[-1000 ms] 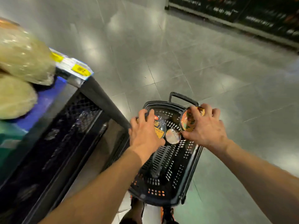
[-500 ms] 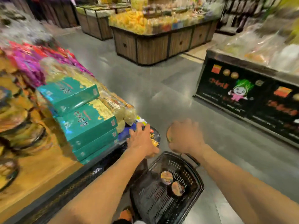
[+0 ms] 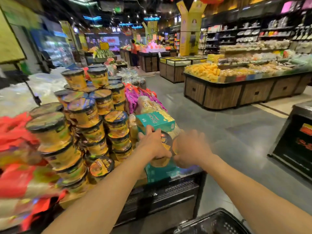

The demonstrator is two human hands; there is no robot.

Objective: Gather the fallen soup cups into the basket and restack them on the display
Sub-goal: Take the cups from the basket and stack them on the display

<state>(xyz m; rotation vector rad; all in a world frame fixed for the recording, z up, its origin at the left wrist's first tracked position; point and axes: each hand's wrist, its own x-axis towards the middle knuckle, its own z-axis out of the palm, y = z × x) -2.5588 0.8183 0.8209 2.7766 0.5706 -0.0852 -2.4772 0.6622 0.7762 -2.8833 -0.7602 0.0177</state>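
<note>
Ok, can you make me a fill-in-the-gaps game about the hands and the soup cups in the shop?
1. The left hand and the right hand each grip a soup cup, so ____ cups are held.
2. The stack of soup cups on the display stands to the ____ of both hands.
3. The basket at the bottom edge is ____ in colour.
Missing words: two; left; black.
</note>
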